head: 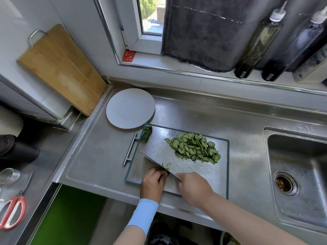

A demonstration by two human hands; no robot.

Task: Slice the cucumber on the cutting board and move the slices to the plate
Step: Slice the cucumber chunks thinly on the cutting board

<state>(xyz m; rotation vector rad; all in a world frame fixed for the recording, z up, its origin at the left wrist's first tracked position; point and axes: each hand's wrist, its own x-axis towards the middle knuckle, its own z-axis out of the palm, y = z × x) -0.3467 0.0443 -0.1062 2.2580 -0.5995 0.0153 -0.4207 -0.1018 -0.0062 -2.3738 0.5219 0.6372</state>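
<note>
Gripped knife (155, 162) handle in R hand (192, 188); curled L hand (153, 181) beside blade, contents hidden, cannot tell. Piled slices (194, 147) at 1 o'clock on cutting board (198, 175); plate (131, 108) at 11 o'clock. Best done w/ fingertips tucked, blade vertical.

Left hand (154, 181) is curled, fingers down; right hand (192, 187) grips the knife (155, 162).

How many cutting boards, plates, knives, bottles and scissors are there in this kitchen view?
Cutting boards: 2, the wooden board and the steel board
Plate: 1
Knife: 1
Bottles: 3, the clear bottle, dark bottle and pale bottle
Scissors: 1
Total: 8
</note>
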